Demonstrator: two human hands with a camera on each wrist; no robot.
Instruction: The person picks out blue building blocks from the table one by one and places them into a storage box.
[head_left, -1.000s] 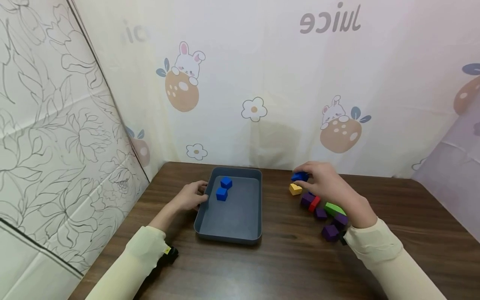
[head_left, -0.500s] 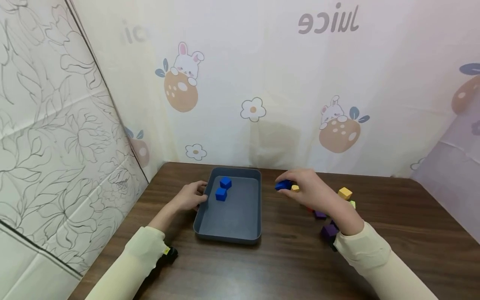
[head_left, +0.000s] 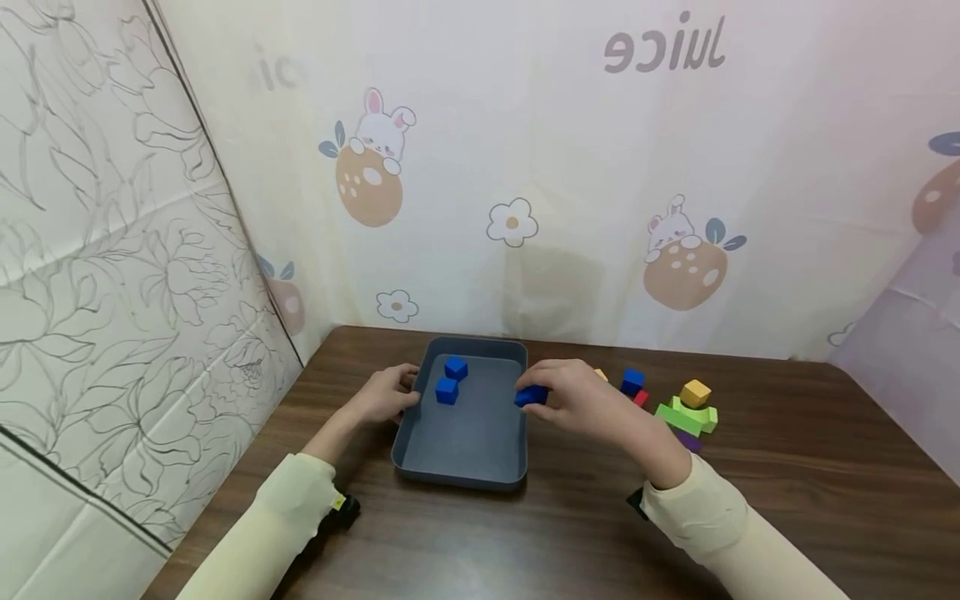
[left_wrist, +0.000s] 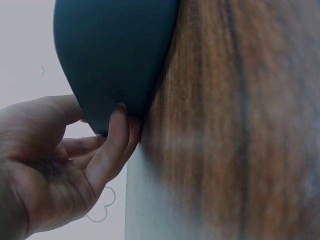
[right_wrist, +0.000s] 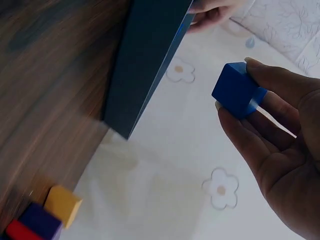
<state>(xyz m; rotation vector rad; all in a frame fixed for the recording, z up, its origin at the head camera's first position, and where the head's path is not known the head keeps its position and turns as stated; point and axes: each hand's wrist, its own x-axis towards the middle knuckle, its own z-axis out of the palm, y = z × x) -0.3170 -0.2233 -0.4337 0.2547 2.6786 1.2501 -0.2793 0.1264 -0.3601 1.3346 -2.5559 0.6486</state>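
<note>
A grey rectangular tray [head_left: 468, 437] lies on the table with two blue cubes, a far one [head_left: 456, 367] and a nearer one [head_left: 447, 390], inside. My left hand [head_left: 382, 393] grips the tray's left wall, thumb at the rim; in the left wrist view, fingers [left_wrist: 116, 132] bend against the outer wall. Over the right rim, my right hand [head_left: 577, 396] pinches a blue block [right_wrist: 235, 89] between thumb and fingertips. The right wrist view has this block held up in the air, its lower part partly covered by fingers.
Right of the tray lie loose blocks: a blue one [head_left: 632, 381], a red one [head_left: 640, 398], a yellow one [head_left: 695, 392], green ones [head_left: 678, 419] and a purple one [head_left: 686, 440]. My right forearm hides part of this group. A printed curtain [head_left: 562, 275] hangs behind the table.
My right hand has carried the blue block leftward from the loose blocks to the tray's right rim. My left hand has stayed on the tray.
</note>
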